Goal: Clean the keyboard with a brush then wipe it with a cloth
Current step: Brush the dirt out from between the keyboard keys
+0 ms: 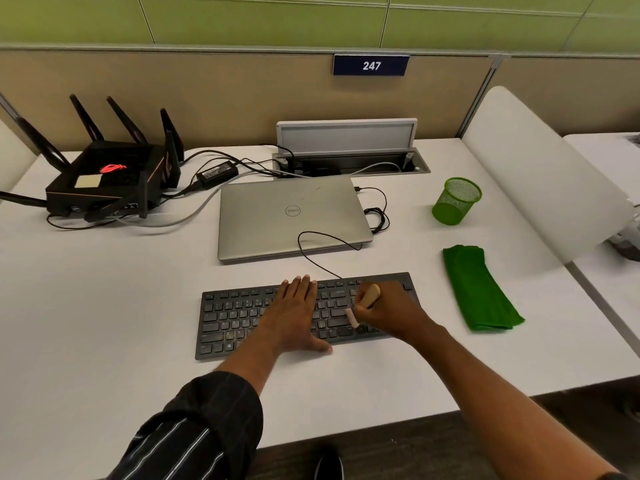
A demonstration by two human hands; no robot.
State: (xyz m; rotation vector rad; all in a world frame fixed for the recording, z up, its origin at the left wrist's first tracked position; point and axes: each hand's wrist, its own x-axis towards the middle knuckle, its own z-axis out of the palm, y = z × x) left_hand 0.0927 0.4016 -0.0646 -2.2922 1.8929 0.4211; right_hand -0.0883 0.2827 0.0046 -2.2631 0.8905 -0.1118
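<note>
A black wired keyboard (235, 320) lies on the white desk (104, 306) in front of me. My left hand (294, 313) rests flat on the middle of its keys, fingers straight. My right hand (388, 313) grips a small brush (367, 299) with a light wooden handle over the keyboard's right part. The pale bristles touch the keys just left of that hand. A folded green cloth (479, 289) lies on the desk to the right of the keyboard, apart from both hands.
A closed silver laptop (287, 216) sits behind the keyboard, cables looping beside it. A black router (107, 178) with antennas stands at back left. A green mesh cup (457, 200) stands at back right, a white curved divider (540, 178) beyond it.
</note>
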